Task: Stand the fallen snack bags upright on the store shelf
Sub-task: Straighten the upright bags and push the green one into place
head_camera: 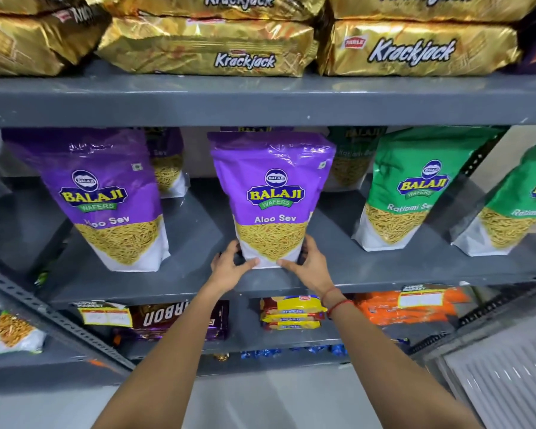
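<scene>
Centre frame: left hand (229,267) and right hand (310,264) grip purple bag (273,193) base; light, crinkly, slippery pouch.

We have a single view, from a wide-angle camera worn on the head, facing a grey metal shelf unit (260,103) head-on and tilted slightly downward. We stand close: both forearms rise from the bottom edge of the frame and reach the middle shelf, where the left hand (229,267) and right hand (310,264) meet just below the centre of the frame. The upper shelf fills the top strip of the frame, the middle shelf the central band, and a lower shelf sits below it. The wide lens bows the shelf edges, so they bend toward the frame's sides. No second view overlaps this one.
</scene>
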